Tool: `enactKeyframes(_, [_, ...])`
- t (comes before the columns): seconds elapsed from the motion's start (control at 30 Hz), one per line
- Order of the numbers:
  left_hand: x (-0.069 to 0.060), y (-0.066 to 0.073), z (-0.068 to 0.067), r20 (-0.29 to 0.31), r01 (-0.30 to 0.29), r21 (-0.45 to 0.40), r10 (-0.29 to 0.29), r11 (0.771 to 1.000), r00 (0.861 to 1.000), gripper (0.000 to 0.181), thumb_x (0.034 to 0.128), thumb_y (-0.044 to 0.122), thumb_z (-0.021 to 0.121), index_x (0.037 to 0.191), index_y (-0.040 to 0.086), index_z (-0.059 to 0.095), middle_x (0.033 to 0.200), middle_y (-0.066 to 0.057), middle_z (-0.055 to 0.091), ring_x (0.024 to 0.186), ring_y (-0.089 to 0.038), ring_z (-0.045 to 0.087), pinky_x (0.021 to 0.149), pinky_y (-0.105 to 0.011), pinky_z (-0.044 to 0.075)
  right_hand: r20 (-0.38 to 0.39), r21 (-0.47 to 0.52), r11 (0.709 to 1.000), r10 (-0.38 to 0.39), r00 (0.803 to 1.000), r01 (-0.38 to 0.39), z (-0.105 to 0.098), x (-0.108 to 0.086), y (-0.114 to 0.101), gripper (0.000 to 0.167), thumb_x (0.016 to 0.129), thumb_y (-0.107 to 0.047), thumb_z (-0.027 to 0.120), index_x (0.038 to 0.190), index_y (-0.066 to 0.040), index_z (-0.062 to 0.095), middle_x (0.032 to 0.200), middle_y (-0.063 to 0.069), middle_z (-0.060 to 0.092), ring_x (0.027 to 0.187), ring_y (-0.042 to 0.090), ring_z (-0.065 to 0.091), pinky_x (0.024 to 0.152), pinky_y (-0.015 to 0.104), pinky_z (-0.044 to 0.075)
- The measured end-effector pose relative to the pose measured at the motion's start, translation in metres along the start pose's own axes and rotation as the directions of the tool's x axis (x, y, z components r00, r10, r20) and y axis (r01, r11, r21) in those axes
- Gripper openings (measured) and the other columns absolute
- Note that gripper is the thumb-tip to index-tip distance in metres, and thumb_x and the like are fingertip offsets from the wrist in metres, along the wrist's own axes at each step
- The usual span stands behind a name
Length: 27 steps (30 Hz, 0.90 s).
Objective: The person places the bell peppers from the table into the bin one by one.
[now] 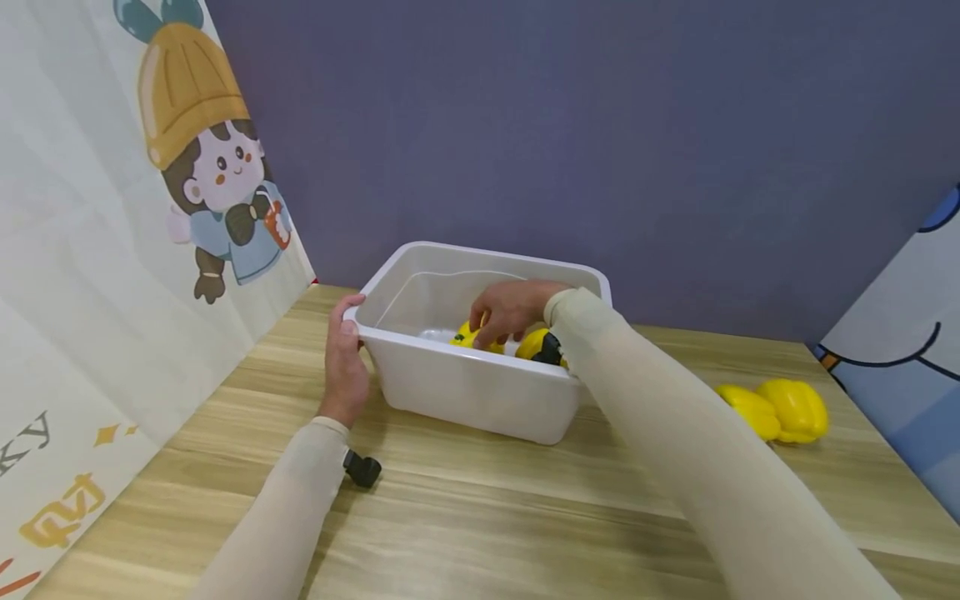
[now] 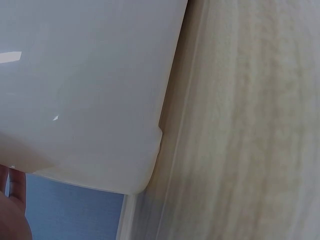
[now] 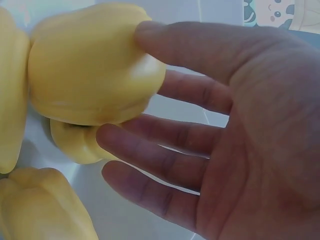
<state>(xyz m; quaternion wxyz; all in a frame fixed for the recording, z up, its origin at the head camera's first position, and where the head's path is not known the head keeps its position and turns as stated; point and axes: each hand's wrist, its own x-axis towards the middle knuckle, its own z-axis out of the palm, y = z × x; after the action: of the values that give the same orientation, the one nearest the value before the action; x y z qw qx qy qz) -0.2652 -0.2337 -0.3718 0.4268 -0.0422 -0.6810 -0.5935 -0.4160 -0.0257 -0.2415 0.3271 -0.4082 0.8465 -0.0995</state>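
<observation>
At the box's left corner, my left hand (image 1: 347, 367) grips the rim of a white plastic box (image 1: 472, 387); the left wrist view shows the box's smooth wall (image 2: 85, 90) and part of that hand (image 2: 12, 215). Inside the box is my right hand (image 1: 513, 307), reaching down at a yellow pepper (image 1: 465, 336). Up close, the right hand (image 3: 225, 120) holds a yellow pepper (image 3: 95, 65) between thumb and index finger, its other fingers loosely extended. Around it lie another pepper at the left (image 3: 10, 95), one below (image 3: 45, 210) and a smaller yellow piece (image 3: 77, 142) partly hidden.
Two yellow peppers (image 1: 797, 411) lie side by side on the wooden table (image 1: 465, 517), right of the box. Behind stands a blue-grey panel (image 1: 600, 142). A white printed sheet (image 1: 90, 217) borders the left, and another printed sheet (image 1: 907, 333) the right. Black wrist-camera parts (image 1: 363, 469) show by the left sleeve.
</observation>
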Motion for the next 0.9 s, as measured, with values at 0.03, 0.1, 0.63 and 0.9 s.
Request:
enactKeyframes(0.03, [0.0, 0.0, 0.0, 0.001, 0.001, 0.003, -0.001, 1.0, 1.0, 0.052, 0.1041, 0.031, 0.026, 0.142, -0.001, 0.041, 0.126, -0.02, 0.05, 0.106, -0.026, 0.05, 0.089, -0.03, 0.039, 0.0, 0.002, 1.0, -0.002, 1.0, 0.002, 0.0, 0.0, 0.0, 0.043, 0.092, -0.032, 0.073, 0.128, -0.011, 0.063, 0.124, 0.007, 0.064, 0.107, 0.026, 0.065, 0.086, 0.038, 0.055])
enactKeyframes(0.1, [0.001, 0.0, -0.001, 0.003, 0.0, 0.004, 0.0, 1.0, 1.0, 0.052, 0.1043, 0.032, 0.026, 0.142, 0.0, 0.041, 0.127, -0.02, 0.05, 0.106, -0.026, 0.049, 0.09, -0.031, 0.038, -0.002, 0.002, 1.0, -0.003, 1.0, 0.003, -0.001, 0.0, -0.001, 0.04, 0.092, -0.032, 0.072, 0.126, -0.012, 0.063, 0.12, 0.005, 0.065, 0.106, 0.027, 0.065, 0.086, 0.038, 0.055])
enactKeyframes(0.63, [0.001, 0.002, 0.002, 0.008, 0.004, -0.003, -0.004, 1.0, 1.0, 0.052, 0.1047, 0.031, 0.024, 0.143, 0.0, 0.039, 0.126, -0.021, 0.049, 0.107, -0.026, 0.05, 0.091, -0.031, 0.038, -0.029, 0.057, 0.998, -0.009, 1.0, 0.011, -0.004, -0.005, 0.004, 0.035, 0.098, -0.036, 0.061, 0.122, -0.011, 0.064, 0.119, 0.013, 0.067, 0.107, 0.028, 0.065, 0.086, 0.039, 0.055])
enactKeyframes(0.9, [0.0, -0.002, 0.002, 0.008, -0.008, -0.022, 0.008, 1.0, 1.0, 0.052, 0.1052, 0.032, 0.025, 0.143, -0.002, 0.039, 0.125, -0.02, 0.05, 0.108, -0.027, 0.049, 0.093, -0.031, 0.037, -0.236, 0.137, 0.987, -0.052, 0.97, 0.087, -0.011, -0.004, 0.013, 0.028, 0.1, -0.029, 0.057, 0.116, -0.007, 0.065, 0.102, 0.011, 0.067, 0.093, 0.024, 0.066, 0.079, 0.033, 0.056])
